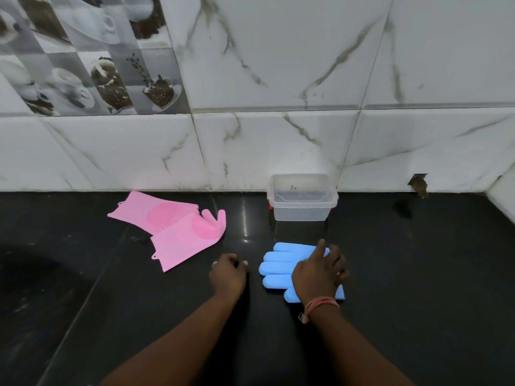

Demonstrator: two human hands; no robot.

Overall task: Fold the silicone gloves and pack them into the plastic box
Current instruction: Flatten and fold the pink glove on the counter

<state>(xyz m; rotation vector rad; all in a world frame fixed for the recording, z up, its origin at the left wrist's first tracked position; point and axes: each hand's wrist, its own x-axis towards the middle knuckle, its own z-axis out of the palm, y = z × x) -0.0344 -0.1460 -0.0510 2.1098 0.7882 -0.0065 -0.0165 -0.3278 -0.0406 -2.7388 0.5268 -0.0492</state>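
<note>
Blue silicone gloves [278, 270] lie on the black counter in front of me, fingers pointing left. My right hand [320, 271] rests flat on top of them, fingers spread, covering their right part. My left hand [227, 274] sits on the counter just left of the blue fingers, curled into a loose fist with nothing in it. Two pink silicone gloves [178, 229] lie overlapping further left, unfolded, scrubber sides up. A clear plastic box [302, 197] with its lid on stands against the wall behind the blue gloves.
The black stone counter [404, 274] runs to a marble-tiled wall [278, 135] at the back. A dark sink basin [33, 288] opens at the left. A small hole in the wall [418, 185] shows at the right, near the corner.
</note>
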